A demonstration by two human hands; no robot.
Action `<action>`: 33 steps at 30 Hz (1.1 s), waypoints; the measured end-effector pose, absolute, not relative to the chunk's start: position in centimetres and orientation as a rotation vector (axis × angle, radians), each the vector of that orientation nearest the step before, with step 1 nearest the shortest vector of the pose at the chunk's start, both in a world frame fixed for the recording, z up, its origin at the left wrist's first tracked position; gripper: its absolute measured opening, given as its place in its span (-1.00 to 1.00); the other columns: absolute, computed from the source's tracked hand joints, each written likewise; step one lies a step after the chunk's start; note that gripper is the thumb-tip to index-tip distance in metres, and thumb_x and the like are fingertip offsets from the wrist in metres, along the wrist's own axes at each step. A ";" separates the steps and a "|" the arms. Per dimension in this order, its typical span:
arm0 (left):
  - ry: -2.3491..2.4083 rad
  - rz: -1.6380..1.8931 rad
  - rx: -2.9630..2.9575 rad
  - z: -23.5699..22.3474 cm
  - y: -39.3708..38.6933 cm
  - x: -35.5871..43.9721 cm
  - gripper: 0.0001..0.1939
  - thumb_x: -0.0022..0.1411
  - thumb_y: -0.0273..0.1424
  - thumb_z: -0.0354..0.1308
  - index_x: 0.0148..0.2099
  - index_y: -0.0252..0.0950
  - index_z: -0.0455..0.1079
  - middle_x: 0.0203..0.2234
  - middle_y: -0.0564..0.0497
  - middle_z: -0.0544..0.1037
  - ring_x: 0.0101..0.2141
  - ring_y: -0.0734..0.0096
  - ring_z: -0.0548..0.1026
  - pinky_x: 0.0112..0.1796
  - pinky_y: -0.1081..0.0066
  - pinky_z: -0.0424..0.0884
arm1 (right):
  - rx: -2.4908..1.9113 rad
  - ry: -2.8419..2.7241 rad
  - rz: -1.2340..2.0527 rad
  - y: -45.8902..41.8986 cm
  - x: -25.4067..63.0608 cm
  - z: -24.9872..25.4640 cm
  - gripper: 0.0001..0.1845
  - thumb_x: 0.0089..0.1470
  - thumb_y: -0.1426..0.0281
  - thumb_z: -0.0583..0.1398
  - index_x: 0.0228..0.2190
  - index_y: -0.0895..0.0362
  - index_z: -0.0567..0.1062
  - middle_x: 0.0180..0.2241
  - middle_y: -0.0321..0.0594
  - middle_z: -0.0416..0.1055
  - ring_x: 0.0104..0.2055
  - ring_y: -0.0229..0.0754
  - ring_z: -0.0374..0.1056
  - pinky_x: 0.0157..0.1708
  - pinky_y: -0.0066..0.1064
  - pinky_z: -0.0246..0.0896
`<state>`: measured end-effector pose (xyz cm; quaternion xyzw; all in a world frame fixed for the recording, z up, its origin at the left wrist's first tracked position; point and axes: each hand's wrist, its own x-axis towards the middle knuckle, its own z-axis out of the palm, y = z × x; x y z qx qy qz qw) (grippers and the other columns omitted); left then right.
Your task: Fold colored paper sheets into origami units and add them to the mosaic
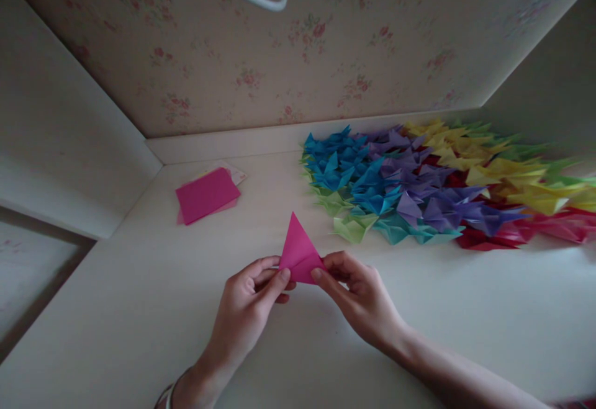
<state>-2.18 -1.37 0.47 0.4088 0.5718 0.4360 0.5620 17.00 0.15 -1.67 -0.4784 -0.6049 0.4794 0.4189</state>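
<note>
A pink folded paper triangle [298,251] points upward just above the white desk [139,285], low in the middle of the view. My left hand [251,300] pinches its lower left corner with thumb and fingers closed. My right hand [358,291] pinches its lower right corner, fingers curled. Both hands hold the same piece.
A small stack of pink paper sheets [207,195] lies at the back left of the desk. A wide spread of folded paper cranes [433,188] in blue, purple, yellow, green and red covers the back right. A floral wall [302,43] stands behind.
</note>
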 end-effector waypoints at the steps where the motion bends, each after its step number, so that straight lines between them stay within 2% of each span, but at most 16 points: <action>1: 1.348 1.028 0.960 0.6 -1.4 -2.2 -0.73 0.23 -0.28 0.31 -0.09 -0.33 0.53 -0.34 -0.05 0.69 -0.31 0.27 0.66 -0.34 0.45 0.57 | -1.207 -1.518 1.209 0.1 17.0 -1.5 -0.76 0.20 0.21 0.23 -0.39 0.13 0.50 -0.45 -0.22 0.51 -0.43 -0.21 0.40 -0.46 -0.44 0.28; 7: 1.348 1.039 0.929 0.8 -1.4 -2.0 -0.83 0.23 -0.30 0.30 -0.20 -0.30 0.55 -0.43 0.03 0.67 -0.35 0.33 0.65 -0.33 0.48 0.56 | -1.246 -1.441 1.245 0.3 16.8 -1.2 -0.70 0.21 0.20 0.21 -0.45 0.14 0.51 -0.50 -0.22 0.50 -0.46 -0.21 0.38 -0.48 -0.45 0.26; 13: 1.295 1.031 0.871 0.6 -1.4 -1.9 -0.84 0.22 -0.31 0.32 -0.21 -0.30 0.53 -0.42 0.02 0.67 -0.34 0.33 0.65 -0.30 0.47 0.57 | -1.217 -1.313 1.314 0.3 16.7 -1.6 -0.71 0.17 0.18 0.26 -0.43 0.15 0.51 -0.50 -0.22 0.51 -0.47 -0.21 0.40 -0.48 -0.44 0.29; 21: 1.306 1.042 0.940 0.4 -1.4 -2.1 -0.83 0.22 -0.30 0.32 -0.24 -0.31 0.52 -0.43 0.00 0.67 -0.36 0.33 0.65 -0.30 0.46 0.56 | -1.103 -1.142 1.404 0.4 16.1 -1.1 -0.68 0.07 0.15 0.34 -0.44 0.13 0.43 -0.53 -0.32 0.41 -0.51 -0.27 0.35 -0.51 -0.47 0.28; 26: 1.347 1.022 0.986 0.6 -1.4 -2.1 -0.82 0.20 -0.28 0.32 -0.30 -0.31 0.52 -0.47 -0.01 0.66 -0.37 0.31 0.65 -0.32 0.46 0.56 | -1.079 -1.137 1.407 0.4 16.1 -1.2 -0.69 0.08 0.18 0.33 -0.44 0.12 0.41 -0.54 -0.35 0.39 -0.51 -0.29 0.33 -0.53 -0.49 0.24; 33: 1.301 0.870 1.058 0.8 -1.4 -2.0 -0.78 0.24 -0.23 0.28 -0.24 -0.31 0.57 -0.41 -0.04 0.67 -0.35 0.31 0.64 -0.33 0.47 0.55 | -1.058 -1.182 1.449 0.4 16.3 -1.8 -0.77 0.17 0.24 0.28 -0.37 0.11 0.39 -0.54 -0.36 0.40 -0.50 -0.30 0.32 -0.52 -0.50 0.18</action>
